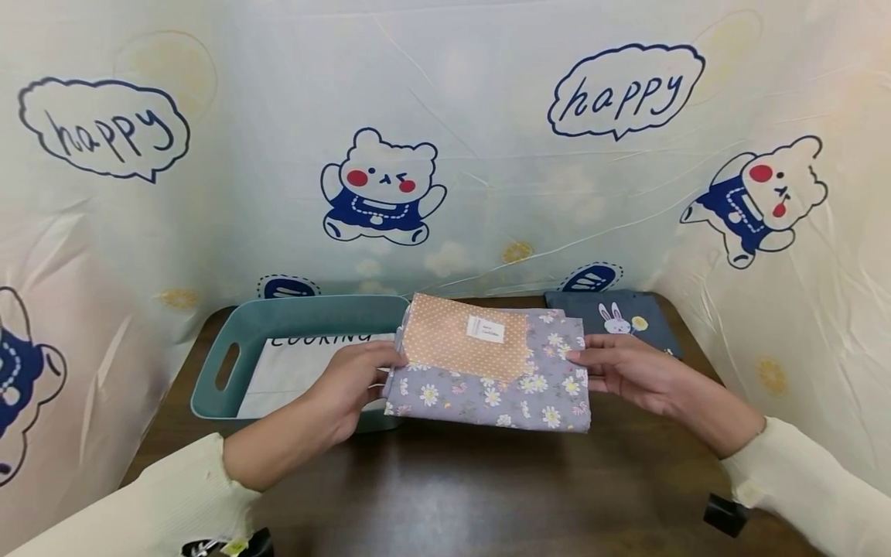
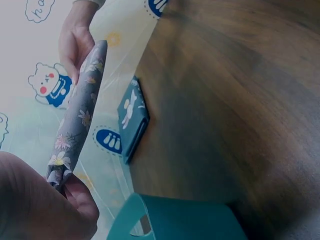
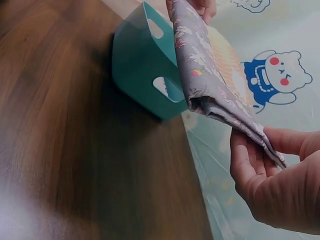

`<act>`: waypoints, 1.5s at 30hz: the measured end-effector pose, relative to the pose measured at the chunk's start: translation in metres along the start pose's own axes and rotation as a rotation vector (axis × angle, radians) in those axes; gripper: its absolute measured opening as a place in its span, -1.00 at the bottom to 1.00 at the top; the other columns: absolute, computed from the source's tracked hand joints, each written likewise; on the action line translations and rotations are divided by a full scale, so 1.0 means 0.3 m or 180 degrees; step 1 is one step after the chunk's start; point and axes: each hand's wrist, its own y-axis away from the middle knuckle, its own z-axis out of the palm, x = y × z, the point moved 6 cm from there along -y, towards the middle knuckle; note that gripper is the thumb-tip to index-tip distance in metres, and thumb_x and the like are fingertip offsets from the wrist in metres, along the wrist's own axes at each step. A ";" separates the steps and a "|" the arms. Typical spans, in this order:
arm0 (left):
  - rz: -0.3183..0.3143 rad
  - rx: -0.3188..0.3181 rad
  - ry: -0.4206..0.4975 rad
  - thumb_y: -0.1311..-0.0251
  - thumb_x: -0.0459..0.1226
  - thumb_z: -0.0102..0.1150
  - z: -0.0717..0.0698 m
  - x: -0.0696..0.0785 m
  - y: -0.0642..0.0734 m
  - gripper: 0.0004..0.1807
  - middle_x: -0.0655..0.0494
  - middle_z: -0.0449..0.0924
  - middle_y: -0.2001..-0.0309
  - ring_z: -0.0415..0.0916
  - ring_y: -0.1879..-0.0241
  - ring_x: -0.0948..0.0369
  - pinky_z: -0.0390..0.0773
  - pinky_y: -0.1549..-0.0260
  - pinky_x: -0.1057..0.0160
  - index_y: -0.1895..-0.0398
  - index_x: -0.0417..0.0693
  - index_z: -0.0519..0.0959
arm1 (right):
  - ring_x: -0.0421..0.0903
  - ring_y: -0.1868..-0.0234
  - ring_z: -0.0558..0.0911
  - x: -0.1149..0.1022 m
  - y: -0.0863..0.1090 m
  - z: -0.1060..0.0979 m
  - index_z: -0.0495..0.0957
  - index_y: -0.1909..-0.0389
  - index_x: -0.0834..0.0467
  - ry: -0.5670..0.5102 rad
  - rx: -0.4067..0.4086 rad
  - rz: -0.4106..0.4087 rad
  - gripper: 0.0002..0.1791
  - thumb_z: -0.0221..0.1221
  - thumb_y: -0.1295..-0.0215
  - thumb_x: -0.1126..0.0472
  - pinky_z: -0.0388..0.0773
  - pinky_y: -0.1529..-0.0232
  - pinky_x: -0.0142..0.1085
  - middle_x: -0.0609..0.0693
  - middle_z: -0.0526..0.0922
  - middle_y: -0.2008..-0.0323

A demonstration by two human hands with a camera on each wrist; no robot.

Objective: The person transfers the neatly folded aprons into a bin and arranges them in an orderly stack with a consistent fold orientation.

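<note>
The left hand (image 1: 351, 379) and right hand (image 1: 636, 373) pinch opposite edges of a folded lavender daisy-print cloth (image 1: 473, 396) above the wooden table (image 1: 473, 495); its label (image 1: 485, 329) is too small to read. The left arm partly hides a teal basket (image 1: 209, 391) and the white "COOKING" cloth (image 1: 281, 381) inside. A navy rabbit-print cloth (image 1: 654, 319) lies partly covered behind the right hand.

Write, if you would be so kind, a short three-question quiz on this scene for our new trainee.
1. True or false: both the left hand and the right hand hold the folded floral cloth.
2. What is the main colour of the lettered item in the teal basket?
3. Where does the rabbit-print item lie: (a) in the basket, (b) on the table, or (c) under the lettered item?

Key: 1, true; 2, white; 3, b.
</note>
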 end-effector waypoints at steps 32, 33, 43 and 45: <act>-0.0007 0.0169 0.0120 -0.48 -0.16 0.01 -0.157 -0.021 0.034 -0.43 -0.08 0.32 -0.38 0.26 -0.29 -0.03 0.31 -0.39 -0.06 -0.49 -0.16 0.32 | -0.12 0.00 0.70 -0.081 -0.113 0.146 0.22 -0.40 0.39 0.0072 -0.0291 -0.0052 -0.42 0.16 -0.48 0.28 0.66 -0.13 -0.23 0.03 0.66 -0.01; -0.0026 0.0195 0.0121 -0.48 -0.16 0.01 -0.164 -0.023 0.035 -0.42 -0.07 0.31 -0.38 0.25 -0.30 -0.02 0.30 -0.40 -0.05 -0.50 -0.15 0.32 | -0.11 -0.01 0.70 -0.084 -0.119 0.152 0.22 -0.41 0.39 0.0075 -0.0302 -0.0047 -0.41 0.17 -0.48 0.27 0.66 -0.13 -0.23 0.03 0.66 -0.02; -0.0073 0.0362 0.0167 -0.49 -0.16 -0.04 -0.232 -0.031 0.036 -0.36 -0.07 0.12 -0.53 0.08 -0.42 -0.05 0.13 -0.52 -0.11 -0.57 -0.13 0.21 | -0.13 0.04 0.69 -0.106 -0.172 0.224 0.36 -0.28 0.34 0.0032 -0.0266 -0.0096 -0.57 0.15 -0.48 0.29 0.67 -0.08 -0.25 -0.01 0.67 0.06; -0.0035 0.0388 0.0178 -0.49 -0.16 -0.04 -0.250 -0.031 0.034 -0.36 -0.06 0.15 -0.51 0.12 -0.38 -0.02 0.21 -0.46 -0.07 -0.56 -0.14 0.20 | -0.13 0.07 0.69 -0.110 -0.184 0.240 0.38 -0.25 0.35 0.0000 -0.0257 -0.0118 -0.60 0.14 -0.48 0.31 0.68 -0.05 -0.26 -0.02 0.67 0.10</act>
